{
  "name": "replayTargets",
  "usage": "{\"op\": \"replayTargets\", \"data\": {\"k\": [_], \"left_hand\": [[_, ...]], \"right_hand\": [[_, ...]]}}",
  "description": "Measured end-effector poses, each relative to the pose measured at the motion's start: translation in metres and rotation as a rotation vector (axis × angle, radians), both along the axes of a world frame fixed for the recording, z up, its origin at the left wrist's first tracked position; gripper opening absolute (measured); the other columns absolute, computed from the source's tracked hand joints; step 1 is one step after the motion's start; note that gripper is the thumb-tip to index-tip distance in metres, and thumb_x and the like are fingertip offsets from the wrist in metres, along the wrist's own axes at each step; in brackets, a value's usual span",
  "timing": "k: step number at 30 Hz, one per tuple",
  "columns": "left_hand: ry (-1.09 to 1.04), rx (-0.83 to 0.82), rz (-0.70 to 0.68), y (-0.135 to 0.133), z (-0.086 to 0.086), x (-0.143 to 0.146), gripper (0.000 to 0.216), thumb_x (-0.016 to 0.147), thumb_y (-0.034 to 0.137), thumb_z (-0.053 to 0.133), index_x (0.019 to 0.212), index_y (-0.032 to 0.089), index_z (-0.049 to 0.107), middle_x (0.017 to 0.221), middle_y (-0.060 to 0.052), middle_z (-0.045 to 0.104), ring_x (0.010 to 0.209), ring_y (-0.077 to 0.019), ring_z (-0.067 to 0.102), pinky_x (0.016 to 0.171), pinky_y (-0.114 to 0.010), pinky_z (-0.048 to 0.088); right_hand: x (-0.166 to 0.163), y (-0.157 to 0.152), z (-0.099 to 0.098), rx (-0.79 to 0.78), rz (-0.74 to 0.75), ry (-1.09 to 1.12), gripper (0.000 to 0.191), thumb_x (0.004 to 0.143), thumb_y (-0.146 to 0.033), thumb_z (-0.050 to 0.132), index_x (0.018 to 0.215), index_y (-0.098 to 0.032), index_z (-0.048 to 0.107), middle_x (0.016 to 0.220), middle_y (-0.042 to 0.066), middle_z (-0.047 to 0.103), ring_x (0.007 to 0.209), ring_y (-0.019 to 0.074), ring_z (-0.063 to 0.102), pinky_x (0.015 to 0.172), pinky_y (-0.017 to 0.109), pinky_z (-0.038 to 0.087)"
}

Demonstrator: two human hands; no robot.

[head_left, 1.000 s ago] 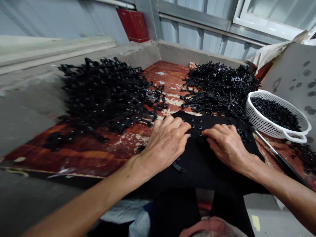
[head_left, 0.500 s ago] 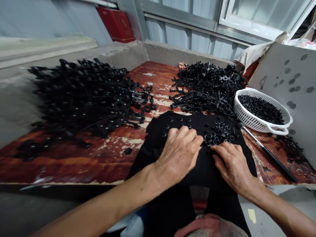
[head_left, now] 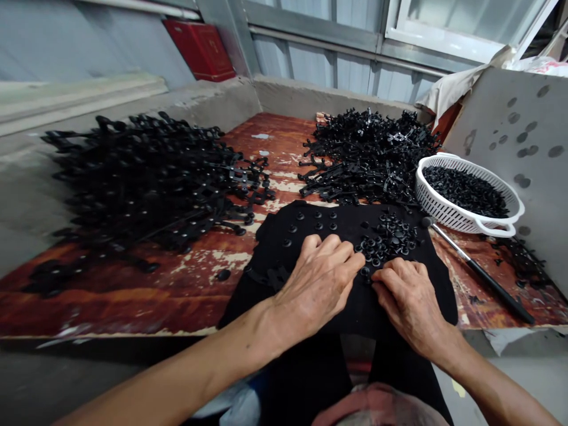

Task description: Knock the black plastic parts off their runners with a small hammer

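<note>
A black cloth (head_left: 412, 313) lies over my lap and the table's front edge. My left hand (head_left: 322, 281) rests on it with curled fingers, the fingertips hidden beneath. My right hand (head_left: 410, 302) is closed, thumb and index finger together, just below a loose pile of small black round cup-like pieces (head_left: 394, 234). One such black round piece (head_left: 364, 272) sits between the hands at my right fingertips; I cannot tell whether they grip it. Beyond my left hand, several similar pieces (head_left: 318, 226) stand spaced out in rows on the cloth.
Large heaps of black jointed parts lie at the left (head_left: 155, 183) and at the back (head_left: 373, 154) of the worn red-brown table (head_left: 199, 296). A white basket (head_left: 437, 204) of small black pieces stands right. Beside it lies a black-handled rod (head_left: 497, 287). A grey panel (head_left: 532, 189) bounds the right.
The camera view has shifted slightly. My right hand has come a little left and down, and a black round piece now shows between the hands, at the pile's lower edge.
</note>
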State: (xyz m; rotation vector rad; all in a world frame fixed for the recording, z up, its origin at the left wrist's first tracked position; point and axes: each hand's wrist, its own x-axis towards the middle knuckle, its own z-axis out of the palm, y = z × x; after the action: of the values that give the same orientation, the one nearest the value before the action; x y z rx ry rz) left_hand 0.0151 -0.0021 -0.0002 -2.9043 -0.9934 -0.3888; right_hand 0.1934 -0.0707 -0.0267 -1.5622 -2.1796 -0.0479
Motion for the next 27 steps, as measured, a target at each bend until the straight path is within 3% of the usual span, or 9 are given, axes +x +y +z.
{"op": "replayTargets", "data": {"k": [6,13,18,22,27], "left_hand": [[-0.030,-0.086,0.017,-0.001,0.000,0.001,0.021,0.091,0.011,0.044,0.099,0.021,0.062,0.093,-0.004,0.062,0.089,-0.0230,0.050,0.075,-0.038,0.032],[0.002,-0.171,-0.019,0.000,0.001,0.014,0.019,0.088,0.010,0.048,0.084,0.021,0.063,0.090,-0.003,0.064,0.088,-0.0230,0.051,0.073,-0.038,0.032],[-0.087,-0.063,0.129,0.009,0.006,-0.023,0.016,0.091,0.019,0.051,0.088,0.021,0.067,0.088,-0.004,0.067,0.087,-0.0224,0.053,0.076,-0.038,0.035],[-0.093,0.020,0.266,0.021,0.000,-0.054,0.019,0.090,0.019,0.050,0.091,0.021,0.068,0.088,-0.005,0.068,0.089,-0.0241,0.056,0.077,-0.038,0.037],[-0.056,0.001,0.292,0.028,-0.012,-0.059,0.020,0.090,0.018,0.048,0.091,0.020,0.069,0.087,-0.006,0.067,0.089,-0.0246,0.055,0.077,-0.039,0.039]], "right_hand": [[0.002,-0.003,0.000,-0.013,0.032,0.065,0.014,0.093,-0.015,0.050,0.101,-0.018,0.061,0.091,0.006,0.065,0.082,0.0201,0.057,0.074,0.036,0.035],[0.004,-0.006,0.001,-0.031,0.127,0.055,0.024,0.092,-0.016,0.053,0.114,-0.023,0.062,0.090,0.005,0.063,0.081,0.0203,0.055,0.075,0.038,0.035],[0.005,-0.004,-0.005,-0.005,0.130,0.112,0.018,0.095,-0.018,0.052,0.108,-0.023,0.064,0.088,0.004,0.063,0.080,0.0194,0.054,0.075,0.037,0.035],[0.007,-0.003,-0.008,0.006,0.137,0.128,0.017,0.095,-0.016,0.052,0.106,-0.023,0.062,0.087,0.003,0.061,0.078,0.0190,0.054,0.074,0.037,0.034],[0.007,-0.003,-0.009,0.010,0.130,0.132,0.015,0.096,-0.017,0.050,0.103,-0.023,0.062,0.087,0.004,0.062,0.078,0.0196,0.054,0.074,0.038,0.034]]}}
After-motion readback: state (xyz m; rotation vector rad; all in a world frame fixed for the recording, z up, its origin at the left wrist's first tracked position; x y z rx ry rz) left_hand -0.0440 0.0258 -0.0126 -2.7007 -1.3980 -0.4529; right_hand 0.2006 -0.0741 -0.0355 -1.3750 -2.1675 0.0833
